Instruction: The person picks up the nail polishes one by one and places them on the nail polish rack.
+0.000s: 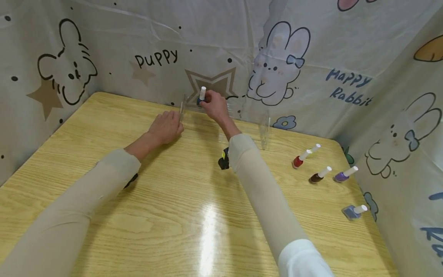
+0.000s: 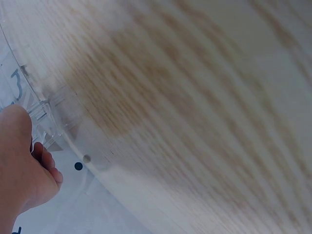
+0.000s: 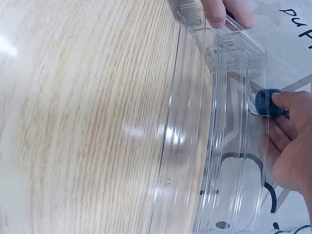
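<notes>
a dark blue nail polish bottle (image 1: 202, 97) with a white cap is held upright by the right hand (image 1: 215, 106), thumb and fingers closed round it, at the clear plastic rack (image 3: 229, 122) standing against the back wall, upper middle of the head view; in the right wrist view the bottle (image 3: 267, 102) is seen pressed to the rack's upper step, though it cannot be told whether it rests there yet. the left hand (image 1: 167, 126) lies on the worktop (image 1: 180, 215) with its fingertips touching the rack's left end, apparently steadying it; its fingers look relaxed and nothing is grasped. no other bottle is seen in the rack, so the work is judged barely begun. five bottles are left at the right of the frame: a red one (image 1: 300, 159), a pale one (image 1: 314, 148), a brown one (image 1: 320, 175), a purple one (image 1: 344, 174) and a light blue one (image 1: 353, 211).
</notes>
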The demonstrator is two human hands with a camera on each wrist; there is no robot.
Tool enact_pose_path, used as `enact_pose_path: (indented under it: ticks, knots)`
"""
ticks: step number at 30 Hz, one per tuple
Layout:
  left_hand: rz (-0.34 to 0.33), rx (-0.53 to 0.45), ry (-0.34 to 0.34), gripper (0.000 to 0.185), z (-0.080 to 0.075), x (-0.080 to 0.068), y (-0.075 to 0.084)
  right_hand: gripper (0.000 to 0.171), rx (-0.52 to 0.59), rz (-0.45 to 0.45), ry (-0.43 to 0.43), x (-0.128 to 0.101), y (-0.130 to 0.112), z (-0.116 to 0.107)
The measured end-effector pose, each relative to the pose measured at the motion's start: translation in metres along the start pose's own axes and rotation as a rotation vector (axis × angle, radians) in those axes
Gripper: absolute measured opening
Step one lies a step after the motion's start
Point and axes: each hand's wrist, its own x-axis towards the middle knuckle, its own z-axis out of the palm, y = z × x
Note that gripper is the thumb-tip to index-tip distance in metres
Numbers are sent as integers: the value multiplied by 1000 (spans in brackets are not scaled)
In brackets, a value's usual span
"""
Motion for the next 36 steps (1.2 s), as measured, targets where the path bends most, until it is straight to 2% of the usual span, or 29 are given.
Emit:
enact_pose_path:
  ticks: [9, 19, 22, 31, 36]
  knots:
    - [6, -17, -18, 23, -2, -1, 2, 40, 110, -7, -2, -5, 10, -7]
    - [-4, -55, -31, 23, -3, -2, 3, 36, 96, -84, 4, -10, 9, -32]
    - [2, -55, -25, 23, -5, -2, 2, 39, 136, -100, 12, -13, 8, -41]
    - [32, -52, 13, 21, -2, 0, 3, 50, 275, -32, 50, -27, 29, -70]
    - [25, -52, 20, 21, -1, -1, 2, 51, 293, 13, 83, -40, 43, -94]
